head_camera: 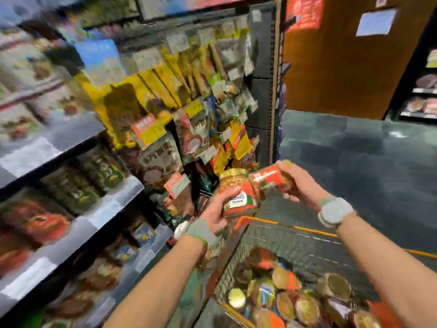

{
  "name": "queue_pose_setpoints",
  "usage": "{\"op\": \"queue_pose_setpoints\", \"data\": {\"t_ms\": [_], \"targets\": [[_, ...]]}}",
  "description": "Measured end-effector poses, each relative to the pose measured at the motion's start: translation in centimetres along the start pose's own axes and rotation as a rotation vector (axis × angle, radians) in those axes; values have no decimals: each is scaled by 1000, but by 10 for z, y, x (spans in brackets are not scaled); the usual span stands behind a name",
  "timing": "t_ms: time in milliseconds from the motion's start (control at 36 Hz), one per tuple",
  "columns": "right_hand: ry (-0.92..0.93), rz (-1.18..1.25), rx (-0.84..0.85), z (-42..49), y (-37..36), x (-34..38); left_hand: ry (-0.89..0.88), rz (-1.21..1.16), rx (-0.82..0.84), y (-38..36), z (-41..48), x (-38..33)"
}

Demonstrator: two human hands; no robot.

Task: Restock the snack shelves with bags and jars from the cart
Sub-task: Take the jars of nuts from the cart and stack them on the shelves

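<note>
My left hand point(218, 210) grips a jar point(237, 192) with a gold lid and a red label, held upright above the cart's near corner. Beside it, my right hand point(299, 183) holds a second red-labelled jar point(272, 183), tipped on its side and touching the first. Both jars hang just in front of the snack shelves point(78, 221) on the left. The cart point(279, 247) stands below my hands, with several gold-lidded jars point(283, 294) lying in it. The whole view is blurred.
Yellow and brown snack bags point(165, 95) hang on pegs at the shelf end. Stocked shelves with dark and orange bags run along the left. A brown wall point(343, 67) and dark tiled floor point(354, 157) lie to the right, with another shelf at the far right.
</note>
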State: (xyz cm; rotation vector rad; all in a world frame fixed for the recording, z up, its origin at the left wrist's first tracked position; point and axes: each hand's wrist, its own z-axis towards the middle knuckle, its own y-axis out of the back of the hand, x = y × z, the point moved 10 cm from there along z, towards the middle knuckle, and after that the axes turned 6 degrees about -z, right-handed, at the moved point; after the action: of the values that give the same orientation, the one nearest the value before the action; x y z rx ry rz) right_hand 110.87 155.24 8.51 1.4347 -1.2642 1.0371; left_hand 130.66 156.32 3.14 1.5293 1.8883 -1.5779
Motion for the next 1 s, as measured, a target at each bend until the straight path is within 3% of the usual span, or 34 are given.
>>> {"op": "queue_pose_setpoints", "data": {"t_ms": [250,333,500,806,1000], "targets": [[130,-19,428,-53,-131,83,-315,-249,-145,29,-170,-44],[217,-50,541,-80,-188,110,-431,-269,-271,56,-238,-60],[374,-26,610,-153,-285,168,-666,-276,-418,82,-374,-94],[605,21,783,-352,-462,262,-941,68,-884,160,-670,-141],[746,-117,778,-453,-550,288,-1006,242,-986,179,-815,-139]]}}
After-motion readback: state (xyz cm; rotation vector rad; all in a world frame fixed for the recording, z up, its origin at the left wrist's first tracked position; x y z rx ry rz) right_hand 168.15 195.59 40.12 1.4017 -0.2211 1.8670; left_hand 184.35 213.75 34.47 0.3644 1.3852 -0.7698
